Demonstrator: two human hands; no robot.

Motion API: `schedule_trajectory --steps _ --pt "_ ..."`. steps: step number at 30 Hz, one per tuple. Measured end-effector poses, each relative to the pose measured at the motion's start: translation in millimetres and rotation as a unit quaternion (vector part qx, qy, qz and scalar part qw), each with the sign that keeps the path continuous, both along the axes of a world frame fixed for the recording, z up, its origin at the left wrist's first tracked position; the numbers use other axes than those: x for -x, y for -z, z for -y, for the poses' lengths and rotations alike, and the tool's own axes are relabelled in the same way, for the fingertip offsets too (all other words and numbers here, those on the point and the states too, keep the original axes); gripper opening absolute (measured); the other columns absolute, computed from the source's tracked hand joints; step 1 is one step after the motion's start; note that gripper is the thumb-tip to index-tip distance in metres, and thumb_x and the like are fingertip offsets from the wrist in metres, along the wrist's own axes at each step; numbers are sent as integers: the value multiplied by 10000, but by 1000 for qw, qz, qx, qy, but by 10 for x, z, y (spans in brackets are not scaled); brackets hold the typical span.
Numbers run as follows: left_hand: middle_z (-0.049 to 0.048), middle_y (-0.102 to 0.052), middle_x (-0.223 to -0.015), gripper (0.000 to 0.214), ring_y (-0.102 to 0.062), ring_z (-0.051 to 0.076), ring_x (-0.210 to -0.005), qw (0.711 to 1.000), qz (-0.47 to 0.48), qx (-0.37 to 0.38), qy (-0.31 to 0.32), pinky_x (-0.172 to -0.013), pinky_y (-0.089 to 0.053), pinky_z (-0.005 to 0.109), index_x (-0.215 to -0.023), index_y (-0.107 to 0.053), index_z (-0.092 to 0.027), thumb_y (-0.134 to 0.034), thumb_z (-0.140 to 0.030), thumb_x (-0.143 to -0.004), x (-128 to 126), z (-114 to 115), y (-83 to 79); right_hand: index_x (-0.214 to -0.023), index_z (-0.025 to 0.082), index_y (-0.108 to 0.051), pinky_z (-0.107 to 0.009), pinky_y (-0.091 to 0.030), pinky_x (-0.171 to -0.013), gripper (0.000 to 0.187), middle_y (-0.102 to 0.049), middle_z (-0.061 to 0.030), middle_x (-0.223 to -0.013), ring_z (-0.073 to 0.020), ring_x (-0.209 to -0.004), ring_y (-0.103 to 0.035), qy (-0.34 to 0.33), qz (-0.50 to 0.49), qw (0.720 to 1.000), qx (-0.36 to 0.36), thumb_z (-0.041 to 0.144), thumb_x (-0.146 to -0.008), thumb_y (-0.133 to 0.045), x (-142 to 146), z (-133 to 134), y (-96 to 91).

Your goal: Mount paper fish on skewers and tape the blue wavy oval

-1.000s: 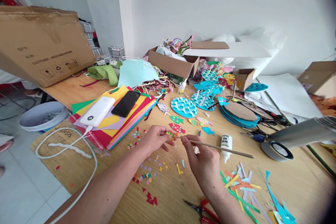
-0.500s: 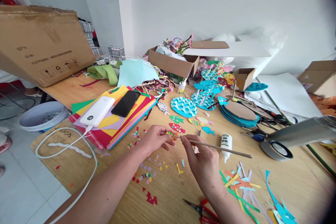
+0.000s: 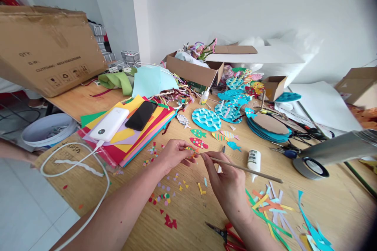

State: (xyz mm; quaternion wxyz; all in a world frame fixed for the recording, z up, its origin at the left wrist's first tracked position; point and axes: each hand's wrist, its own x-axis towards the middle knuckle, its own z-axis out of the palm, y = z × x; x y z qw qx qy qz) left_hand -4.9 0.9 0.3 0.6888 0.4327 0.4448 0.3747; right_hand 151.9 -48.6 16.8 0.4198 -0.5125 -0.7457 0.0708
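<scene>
Delicately, the left grip (image 3: 174, 156) pinches a small paper fish (image 3: 192, 150); the right grip (image 3: 226, 177) holds a thin stick (image 3: 247, 170), whose tip could crease the paper if pressed hard.

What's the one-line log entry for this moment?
left hand: pinching small paper fish | right hand: holding thin stick, tip near fish | on table: white bottle, red-handled scissors
</scene>
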Motion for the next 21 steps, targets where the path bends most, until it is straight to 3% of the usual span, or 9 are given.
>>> schedule_trajectory --steps 7,13,19,21 --pt "62 -717 -720 122 -671 145 -619 1000 -26 -6 -8 -521 -498 213 -795 -677 -124 -688 -181 -688 1 -3 -18 -835 203 -622 -250 -474 -624 106 -687 -14 -792 -141 -680 -640 -2 -10 1000 -5 242 -888 -539 20 -7 -21" --pt "74 -732 -767 129 -662 121 -606 999 -43 -17 -14 -541 -500 207 -857 -670 -131 -623 -117 -737 8 -5 9 -758 191 -642 -224 -459 -500 217 -678 -25 -705 -141 -595 -632 29 -99 993 58 329 -884 -532 38 -17 -68" --pt "86 -733 -773 189 -672 133 -615 999 -39 -13 -20 -543 -496 207 -926 -646 -125 -654 -120 -737 -3 -4 -29 -1010 195 -606 -281 -515 -637 284 -679 -33 -739 -156 -667 -650 65 -204 971 108 394 -930 -421 -15 -60 -39" --pt "93 -732 -781 228 -673 135 -617 999 -35 -10 -12 -555 -501 213 -955 -639 -122 -678 -135 -730 -11 4 -52 -1009 200 -605 -302 -515 -661 290 -685 -48 -792 -172 -718 -656 70 -203 968 128 409 -924 -422 -30 -89 -14"
